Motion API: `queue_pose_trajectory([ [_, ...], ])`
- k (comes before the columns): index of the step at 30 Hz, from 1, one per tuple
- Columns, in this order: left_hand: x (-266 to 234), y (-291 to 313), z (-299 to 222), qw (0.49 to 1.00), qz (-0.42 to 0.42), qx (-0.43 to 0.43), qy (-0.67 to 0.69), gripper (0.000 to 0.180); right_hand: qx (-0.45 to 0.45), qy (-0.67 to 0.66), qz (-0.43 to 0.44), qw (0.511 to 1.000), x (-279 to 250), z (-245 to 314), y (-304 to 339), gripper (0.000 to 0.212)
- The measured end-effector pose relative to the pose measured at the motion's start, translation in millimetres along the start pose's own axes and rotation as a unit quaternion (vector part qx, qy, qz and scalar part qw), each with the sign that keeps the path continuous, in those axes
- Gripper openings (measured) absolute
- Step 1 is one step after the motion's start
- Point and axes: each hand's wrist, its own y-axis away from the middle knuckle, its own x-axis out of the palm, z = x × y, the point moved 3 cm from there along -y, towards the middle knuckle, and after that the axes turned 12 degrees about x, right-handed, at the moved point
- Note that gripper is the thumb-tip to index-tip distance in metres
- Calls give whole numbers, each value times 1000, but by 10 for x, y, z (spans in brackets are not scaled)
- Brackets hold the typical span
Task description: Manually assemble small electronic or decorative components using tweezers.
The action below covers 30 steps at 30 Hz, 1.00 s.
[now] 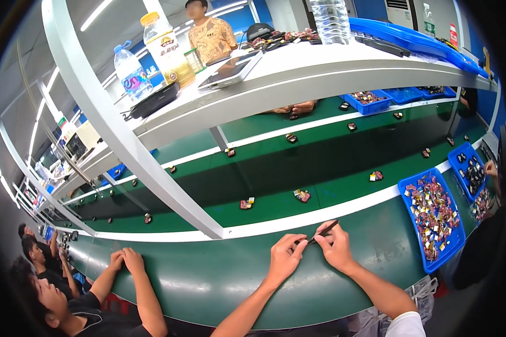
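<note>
Above the green worktop (376, 247), my left hand (285, 259) and my right hand (335, 250) are close together, fingertips almost meeting. A slim dark pen-shaped tool (328, 228) is pinched in my right hand, its upper end slanting up to the right. My left fingers are closed in a pinch near its lower end; a bit of something dark shows there, too small and covered to name. Beyond my hands, small parts with red and yellow wrapping, such as one part (302, 195), lie spaced out on the green conveyor belt (275, 210).
At my right stands a blue tray (457, 247) heaped with small parts; a second blue tray (458, 159) holds black pieces. A white post (168, 185) rises at the bench edge under a shelf (320, 78) bearing bottles and a phone. Co-workers' hands (125, 259) rest at left.
</note>
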Motion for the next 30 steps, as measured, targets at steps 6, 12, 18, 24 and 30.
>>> queue_pose_trajectory([
  [6, -39, 8, 57, 998, -21, -49, 23, 16, 40, 26, 14, 999, -18, 58, -15, 23],
  [12, -34, -12, 89, 998, -39, -37, 35, 16, 48, 61, 29, 997, -7, 129, -25, 22],
  [18, -32, -22, 102, 997, -45, -46, 36, 15, 51, 73, 27, 996, -5, 135, -33, 22],
  [24, -24, 47, 38, 997, -36, -55, 27, 15, 51, 82, 32, 995, -22, 143, 54, 22],
  [30, 3, 73, 129, 999, -32, -21, -1, 14, 18, 73, 21, 997, -20, 33, 70, 19],
])
